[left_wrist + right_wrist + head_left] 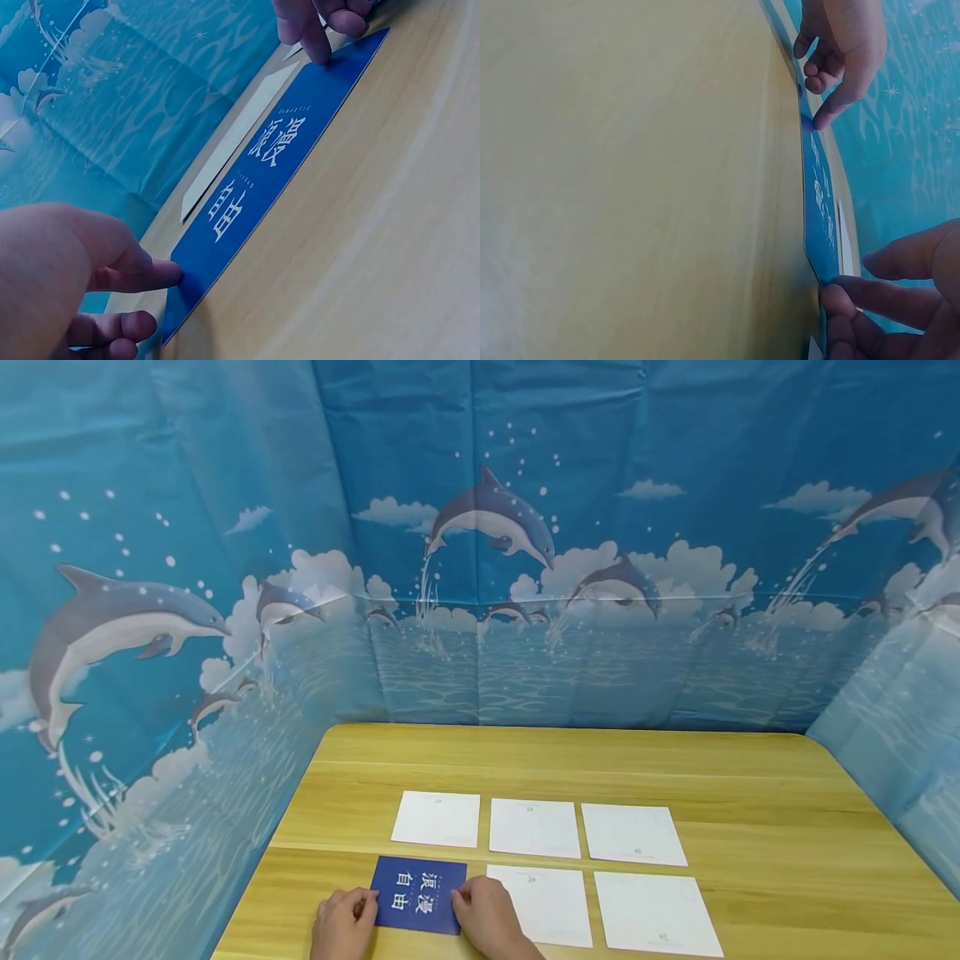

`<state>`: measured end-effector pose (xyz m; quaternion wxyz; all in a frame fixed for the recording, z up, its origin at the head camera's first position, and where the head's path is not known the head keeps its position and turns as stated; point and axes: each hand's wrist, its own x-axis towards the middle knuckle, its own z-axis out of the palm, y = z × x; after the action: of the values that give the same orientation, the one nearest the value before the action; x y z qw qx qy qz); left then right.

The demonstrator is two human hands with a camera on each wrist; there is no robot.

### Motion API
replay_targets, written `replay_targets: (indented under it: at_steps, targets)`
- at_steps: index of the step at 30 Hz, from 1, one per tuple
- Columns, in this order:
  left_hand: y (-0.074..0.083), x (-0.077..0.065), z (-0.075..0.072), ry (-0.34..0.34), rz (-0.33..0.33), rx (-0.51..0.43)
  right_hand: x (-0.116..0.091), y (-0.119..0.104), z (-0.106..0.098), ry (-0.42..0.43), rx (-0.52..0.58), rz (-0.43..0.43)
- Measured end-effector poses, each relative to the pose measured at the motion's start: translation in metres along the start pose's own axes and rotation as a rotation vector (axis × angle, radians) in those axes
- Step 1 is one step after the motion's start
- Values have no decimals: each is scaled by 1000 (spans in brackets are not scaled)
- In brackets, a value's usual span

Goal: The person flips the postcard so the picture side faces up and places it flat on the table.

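A dark blue postcard with large white Chinese characters lies at the front left of a group of white-backed cards. My left hand is at its left edge; in the left wrist view one fingertip touches the printed face and the other fingers bend beside the card. At the opposite edge, my right hand touches the card with its fingertips. The right wrist view shows the right thumb apart from the card. Part of the white card beside it is hidden behind the right hand.
Three white cards form a row behind. Another white card lies at the front right. All rest on a wood-grain table with rounded far corners. Blue dolphin-print sheeting hangs around the table.
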<state>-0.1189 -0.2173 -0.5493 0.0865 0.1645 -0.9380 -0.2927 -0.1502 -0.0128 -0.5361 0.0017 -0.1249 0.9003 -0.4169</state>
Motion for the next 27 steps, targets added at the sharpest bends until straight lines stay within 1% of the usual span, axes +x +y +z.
replay_targets:
  at_steps: [5,9,11,12,15,19,23,25,27]
  targets:
    - [2,-1,0,-11,-9,-20,-1,1,0,6,-2,21]
    - [3,-2,3,7,-26,-64,-2,1,0,10,-8,28]
    - [2,-2,6,29,-29,-95,-1,1,0,17,-12,21]
    - [1,-2,7,35,-37,-121,-1,1,0,21,-15,18]
    - [3,-5,8,46,-84,-238,-1,2,-1,39,-20,3]
    - [15,-11,10,86,-155,-419,-1,3,-5,73,-13,-23]
    - [32,-17,18,142,-156,-549,-3,6,-13,103,-4,-40]
    - [40,-20,24,156,-147,-589,-3,9,-17,114,2,-44]
    - [48,-22,30,156,-132,-622,-5,12,-21,126,18,-44]
